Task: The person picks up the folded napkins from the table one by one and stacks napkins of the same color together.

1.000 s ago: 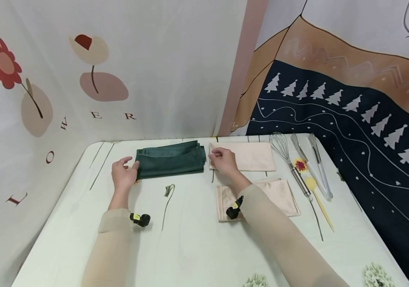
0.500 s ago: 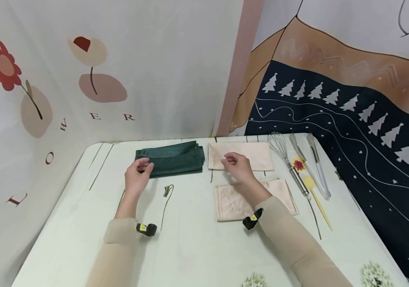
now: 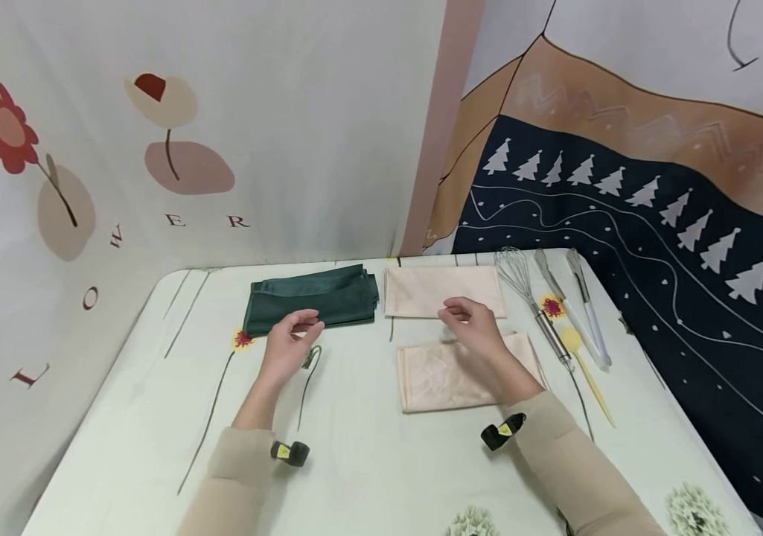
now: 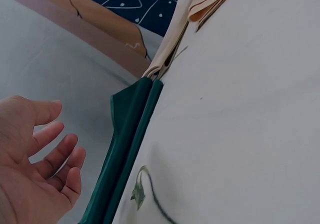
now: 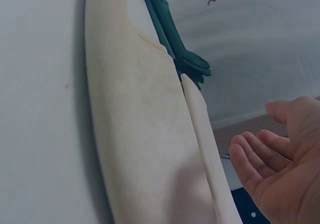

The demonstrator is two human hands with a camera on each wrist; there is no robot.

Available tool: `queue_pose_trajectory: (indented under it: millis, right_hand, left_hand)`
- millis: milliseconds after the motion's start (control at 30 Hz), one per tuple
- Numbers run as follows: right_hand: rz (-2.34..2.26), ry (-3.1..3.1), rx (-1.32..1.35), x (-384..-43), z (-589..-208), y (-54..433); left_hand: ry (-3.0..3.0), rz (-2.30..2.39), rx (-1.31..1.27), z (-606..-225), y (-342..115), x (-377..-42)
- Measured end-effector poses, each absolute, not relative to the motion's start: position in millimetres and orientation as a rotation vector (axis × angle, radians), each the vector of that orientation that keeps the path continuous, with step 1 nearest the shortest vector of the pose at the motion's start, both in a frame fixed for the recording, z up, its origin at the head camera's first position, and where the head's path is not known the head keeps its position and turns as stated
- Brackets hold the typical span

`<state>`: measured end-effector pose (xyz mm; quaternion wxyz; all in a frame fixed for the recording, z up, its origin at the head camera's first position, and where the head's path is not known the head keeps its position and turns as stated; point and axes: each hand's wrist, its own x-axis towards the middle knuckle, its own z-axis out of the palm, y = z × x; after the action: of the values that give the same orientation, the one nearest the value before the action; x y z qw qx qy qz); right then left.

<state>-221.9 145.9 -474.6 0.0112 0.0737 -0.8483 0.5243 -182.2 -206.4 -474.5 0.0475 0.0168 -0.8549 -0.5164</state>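
A folded dark green cloth [image 3: 307, 298] lies at the back of the table. My left hand [image 3: 289, 346] is just in front of its near edge, fingers loosely bent and holding nothing; the left wrist view shows the same hand [image 4: 40, 159] apart from the cloth. To the right lies a folded pale pink cloth [image 3: 421, 290], with a second folded pink cloth [image 3: 441, 383] in front of it. Over the gap between these two hovers my right hand [image 3: 478, 327], its fingers relaxed and nothing in them. The right wrist view shows that hand [image 5: 280, 159] beside the pink cloth.
A wire whisk [image 3: 542, 316], two utensils with pale handles, one of them at the far right [image 3: 589, 305], and a yellow stick with a round head [image 3: 589, 372] lie on the right side. Printed curtains [image 3: 327, 149] stand behind the table [image 3: 354, 469].
Both hands have drawn back toward the person and moved right. The left hand has left the green cloth's left edge; the right has left the back pink cloth's left edge. The cloths stay put.
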Motion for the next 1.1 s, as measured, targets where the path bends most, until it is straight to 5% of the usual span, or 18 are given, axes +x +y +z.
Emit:
queue_pose_trajectory:
  millis: [1100]
  right_hand:
    - [1.502,-2.614,0.035,-181.7,-491.0,231.3]
  left_hand:
    - [-2.664,-1.555,-0.011,-505.7,-147.0,-156.8]
